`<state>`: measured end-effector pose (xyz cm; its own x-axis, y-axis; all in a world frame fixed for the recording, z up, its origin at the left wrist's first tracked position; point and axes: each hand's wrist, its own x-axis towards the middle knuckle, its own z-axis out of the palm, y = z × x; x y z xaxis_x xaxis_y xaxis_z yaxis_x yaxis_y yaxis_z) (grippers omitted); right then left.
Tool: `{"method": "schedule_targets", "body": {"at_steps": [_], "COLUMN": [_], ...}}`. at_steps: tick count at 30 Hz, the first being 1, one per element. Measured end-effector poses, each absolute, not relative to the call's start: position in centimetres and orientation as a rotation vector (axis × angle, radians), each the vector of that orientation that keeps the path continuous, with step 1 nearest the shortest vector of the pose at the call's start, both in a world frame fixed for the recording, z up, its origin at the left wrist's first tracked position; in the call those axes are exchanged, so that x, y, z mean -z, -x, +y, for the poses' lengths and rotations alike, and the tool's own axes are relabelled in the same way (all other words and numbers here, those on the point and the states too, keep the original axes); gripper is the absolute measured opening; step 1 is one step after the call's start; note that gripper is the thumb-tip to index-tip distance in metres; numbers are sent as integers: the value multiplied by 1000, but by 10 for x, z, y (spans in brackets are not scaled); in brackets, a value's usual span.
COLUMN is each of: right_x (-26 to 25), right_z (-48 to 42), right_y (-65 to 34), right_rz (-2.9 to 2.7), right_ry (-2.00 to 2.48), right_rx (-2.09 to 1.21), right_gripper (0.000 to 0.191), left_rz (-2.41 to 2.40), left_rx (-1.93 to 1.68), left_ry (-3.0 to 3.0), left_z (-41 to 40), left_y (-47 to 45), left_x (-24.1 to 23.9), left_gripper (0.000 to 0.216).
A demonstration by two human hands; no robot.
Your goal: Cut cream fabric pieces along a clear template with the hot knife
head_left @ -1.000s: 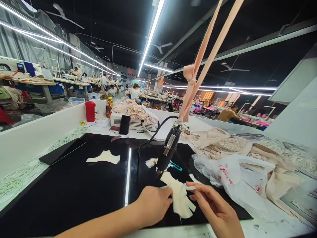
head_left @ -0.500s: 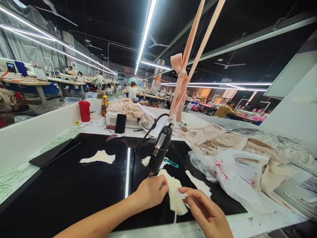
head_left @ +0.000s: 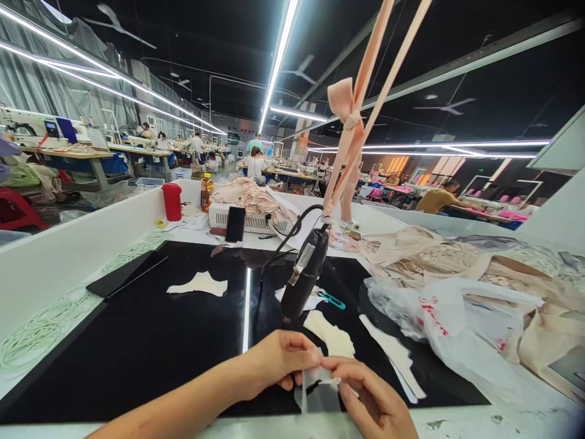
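Close to the front of the black board (head_left: 150, 360), my two hands meet at the fingertips. My left hand (head_left: 284, 361) pinches the upper edge of a thin translucent white piece (head_left: 326, 393). Pinching the same piece from the other side is my right hand (head_left: 372, 390); its palm side is partly hidden. Just beyond the fingers lies a cream cut fabric piece (head_left: 331, 334). A black hand-held tool (head_left: 304, 274) hangs tilted on a knotted peach strap (head_left: 350, 131), its lower end above my left hand and apart from it.
More cream pieces (head_left: 397, 356) lie right, another (head_left: 199, 283) far left. Teal-handled snips (head_left: 333, 300) sit behind the tool. A plastic bag (head_left: 475, 323) and beige fabric heap fill the right. A phone (head_left: 235, 224) leans against a white box (head_left: 262, 222); a red container (head_left: 172, 201) stands left.
My left hand has left the tool's tip and come to my right fingertips. The translucent piece now hangs between both hands, nearer me than the cream piece. The view has turned slightly left.
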<state>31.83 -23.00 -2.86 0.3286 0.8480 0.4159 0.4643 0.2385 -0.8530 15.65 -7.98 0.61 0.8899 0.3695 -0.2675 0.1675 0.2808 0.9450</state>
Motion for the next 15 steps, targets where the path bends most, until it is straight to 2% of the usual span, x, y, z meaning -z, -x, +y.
{"method": "schedule_targets", "body": {"at_steps": [4, 7, 10, 12, 15], "right_x": [48, 61, 65, 64, 68], "right_z": [-226, -229, -234, -236, -236], "right_y": [-302, -302, -311, -317, -320], "right_rz": [-1077, -1056, -1431, -1689, -1767], "right_ry": [1385, 1446, 1522, 1541, 1539], "right_rx": [-503, -475, -361, -289, -226], "right_gripper": [35, 35, 24, 28, 31], "left_rz": [523, 533, 535, 533, 528], "left_rx": [-183, -241, -281, -288, -271], "left_ry": [-1262, -1269, -1285, -1298, -1318], "left_z": [-76, -77, -79, -80, -79], "left_y": [-154, -155, -156, -155, -149], "left_x": [2, 11, 17, 19, 18], "left_gripper": [62, 57, 54, 52, 51]}}
